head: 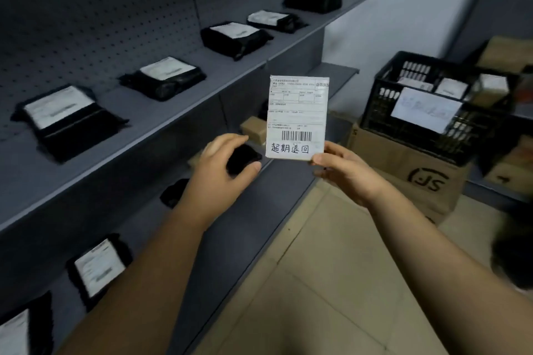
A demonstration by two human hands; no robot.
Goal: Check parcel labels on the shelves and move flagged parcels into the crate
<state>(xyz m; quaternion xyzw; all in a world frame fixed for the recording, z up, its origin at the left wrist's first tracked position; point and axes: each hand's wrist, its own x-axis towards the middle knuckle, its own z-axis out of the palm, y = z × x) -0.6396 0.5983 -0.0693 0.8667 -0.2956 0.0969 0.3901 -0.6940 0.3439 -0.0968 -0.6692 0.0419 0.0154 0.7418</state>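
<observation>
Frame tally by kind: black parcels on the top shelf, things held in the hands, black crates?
black parcels on the top shelf: 5
white labelled parcel, pinched by the right hand: 1
small black object, gripped by the left hand: 1
black crate: 1
Total: 8

A row of five parcels (163, 78) lies along the upper shelf (213, 66) at left, running away toward the back. On the lower shelf (259, 196) beneath it lie more parcels (99, 268). In the middle, in front of the shelves, the right hand (343, 170) holds a labelled parcel (297, 118) upright by its lower corner. The left hand (222, 164) is just left of it, around a small object (243, 157). At right, a crate (383, 106) containing parcels sits on a cardboard box (403, 158) on the floor (331, 268).
</observation>
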